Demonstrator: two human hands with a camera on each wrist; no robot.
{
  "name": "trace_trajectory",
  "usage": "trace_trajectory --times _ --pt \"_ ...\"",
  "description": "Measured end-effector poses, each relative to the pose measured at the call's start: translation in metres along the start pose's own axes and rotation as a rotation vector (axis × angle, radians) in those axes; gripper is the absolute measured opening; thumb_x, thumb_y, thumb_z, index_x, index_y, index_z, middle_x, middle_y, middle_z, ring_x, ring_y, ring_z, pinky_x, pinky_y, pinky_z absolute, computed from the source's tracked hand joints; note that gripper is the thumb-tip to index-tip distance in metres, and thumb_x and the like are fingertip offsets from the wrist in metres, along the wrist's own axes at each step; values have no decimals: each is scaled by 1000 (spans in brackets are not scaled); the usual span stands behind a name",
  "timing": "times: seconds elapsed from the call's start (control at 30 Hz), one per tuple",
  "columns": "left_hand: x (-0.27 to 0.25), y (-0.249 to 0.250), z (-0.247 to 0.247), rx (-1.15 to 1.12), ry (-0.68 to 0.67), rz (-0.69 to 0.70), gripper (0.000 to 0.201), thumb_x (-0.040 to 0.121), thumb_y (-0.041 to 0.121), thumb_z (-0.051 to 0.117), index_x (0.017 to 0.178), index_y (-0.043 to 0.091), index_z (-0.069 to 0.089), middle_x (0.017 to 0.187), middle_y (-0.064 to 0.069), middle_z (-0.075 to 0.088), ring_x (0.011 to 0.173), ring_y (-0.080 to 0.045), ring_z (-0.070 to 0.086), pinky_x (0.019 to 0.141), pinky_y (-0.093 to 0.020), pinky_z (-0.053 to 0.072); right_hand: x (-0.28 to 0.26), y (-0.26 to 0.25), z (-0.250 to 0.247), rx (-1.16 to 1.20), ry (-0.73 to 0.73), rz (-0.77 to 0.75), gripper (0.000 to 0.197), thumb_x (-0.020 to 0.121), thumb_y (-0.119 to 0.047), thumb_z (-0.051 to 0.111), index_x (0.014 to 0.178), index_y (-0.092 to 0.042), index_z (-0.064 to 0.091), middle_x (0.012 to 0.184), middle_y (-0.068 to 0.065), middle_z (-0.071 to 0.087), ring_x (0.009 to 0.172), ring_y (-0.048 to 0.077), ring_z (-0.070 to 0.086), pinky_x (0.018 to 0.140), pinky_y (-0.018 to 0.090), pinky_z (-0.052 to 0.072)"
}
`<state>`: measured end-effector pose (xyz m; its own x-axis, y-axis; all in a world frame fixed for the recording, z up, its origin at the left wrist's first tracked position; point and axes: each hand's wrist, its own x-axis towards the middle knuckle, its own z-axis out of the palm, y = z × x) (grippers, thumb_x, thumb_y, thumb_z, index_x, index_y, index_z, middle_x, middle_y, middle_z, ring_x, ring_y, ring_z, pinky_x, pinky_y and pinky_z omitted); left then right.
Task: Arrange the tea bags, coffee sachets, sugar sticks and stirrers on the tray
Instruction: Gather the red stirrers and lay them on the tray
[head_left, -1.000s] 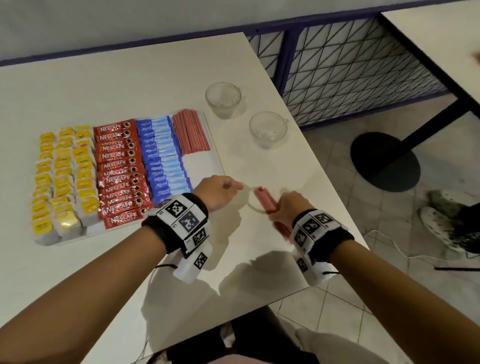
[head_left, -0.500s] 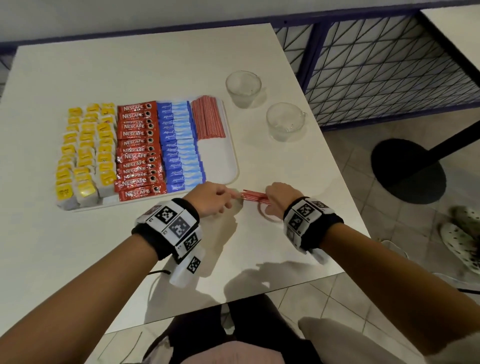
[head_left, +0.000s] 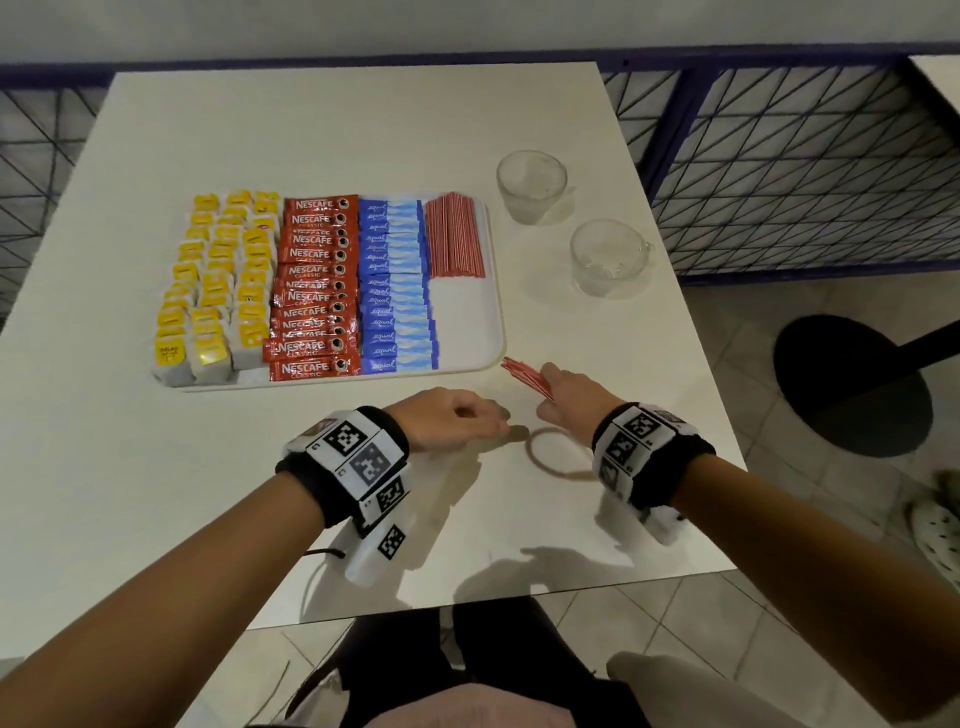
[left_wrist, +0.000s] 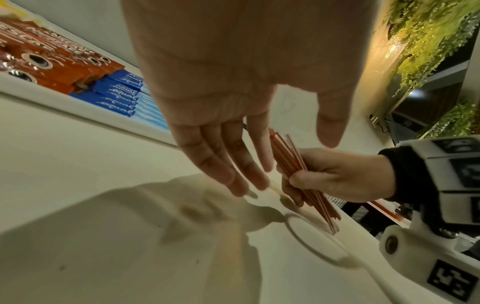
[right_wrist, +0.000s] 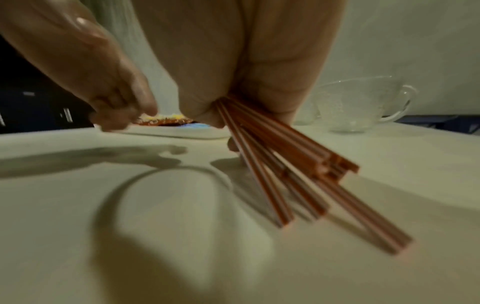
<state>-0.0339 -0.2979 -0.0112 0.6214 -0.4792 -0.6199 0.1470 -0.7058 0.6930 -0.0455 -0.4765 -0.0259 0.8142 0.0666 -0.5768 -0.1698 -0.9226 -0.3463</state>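
Fingers of the right hand (head_left: 574, 387) are curled round a loose bundle of red stirrers (head_left: 525, 375), fanned out low over the table (head_left: 311, 119) just off the tray's (head_left: 496, 322) near right corner. Beside it the left hand (left_wrist: 233, 115) hangs empty, fingers straight and relaxed; its tips seem to brush the tabletop. On the tray lie yellow tea bags (head_left: 215, 283), Nescafé sachets (head_left: 314, 283), blue Equal sticks (head_left: 397, 283) and more stirrers (head_left: 454, 236). Two glass cups (head_left: 531, 186) stand beyond.
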Motion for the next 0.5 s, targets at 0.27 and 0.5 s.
trace_trajectory --times 0.27,0.5 --pt "6 2 4 -458 221 154 37 93 28 51 129 21 43 115 10 53 114 -6 50 95 -13 39 2 -54 18 439 129 -248 31 99 -6 31 121 10 45 97 40 49 78 14 51 66 14 44" --pt "-4 -1 -7 -345 283 384 14 95 31 40 94 40 51 131 4 55 123 -5 47 101 -19 38 4 -69 2 587 55 -359 26 90 4 43 79 -19 50 58 -8 42 40 -4 46 42 8 33"
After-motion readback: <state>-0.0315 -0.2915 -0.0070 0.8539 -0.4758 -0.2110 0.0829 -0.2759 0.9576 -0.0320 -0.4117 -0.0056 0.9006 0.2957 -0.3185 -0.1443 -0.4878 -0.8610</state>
